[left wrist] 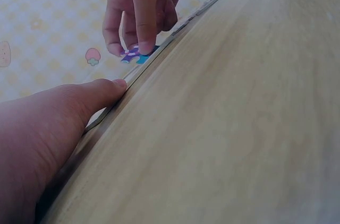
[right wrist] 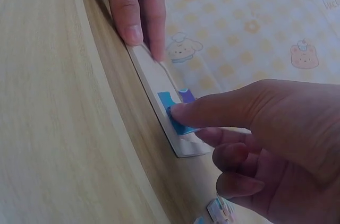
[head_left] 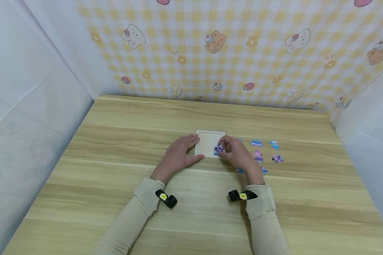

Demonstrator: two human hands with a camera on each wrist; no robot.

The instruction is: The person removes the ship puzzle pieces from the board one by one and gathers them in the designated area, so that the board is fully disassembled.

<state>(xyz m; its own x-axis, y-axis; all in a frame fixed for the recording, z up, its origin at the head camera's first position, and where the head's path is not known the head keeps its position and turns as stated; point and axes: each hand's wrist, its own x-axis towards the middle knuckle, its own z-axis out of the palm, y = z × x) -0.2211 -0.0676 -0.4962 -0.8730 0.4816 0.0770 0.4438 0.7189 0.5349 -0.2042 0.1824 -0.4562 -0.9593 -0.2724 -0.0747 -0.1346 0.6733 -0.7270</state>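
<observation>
A shallow pale wooden puzzle tray [head_left: 205, 143] lies on the table in front of me. My left hand [head_left: 179, 153] rests along its left side, the fairly straight fingers at the upper left and the thumb at the near edge. Between thumb and fingers, my right hand [head_left: 237, 153] pinches a purple and blue puzzle piece [head_left: 218, 148] over the tray's near right part. In the right wrist view, the thumb covers part of the blue area [right wrist: 169, 99] of that piece. The left wrist view shows the left thumb [left wrist: 103, 92] against the tray's rim.
Several loose puzzle pieces lie right of the tray, among them a blue and purple one [head_left: 256, 143], a pink one [head_left: 257, 156] and a purple one [head_left: 277, 158]. My right hand partly hides others. A checked cloth [head_left: 229, 63] hangs behind the wooden table [head_left: 140, 134].
</observation>
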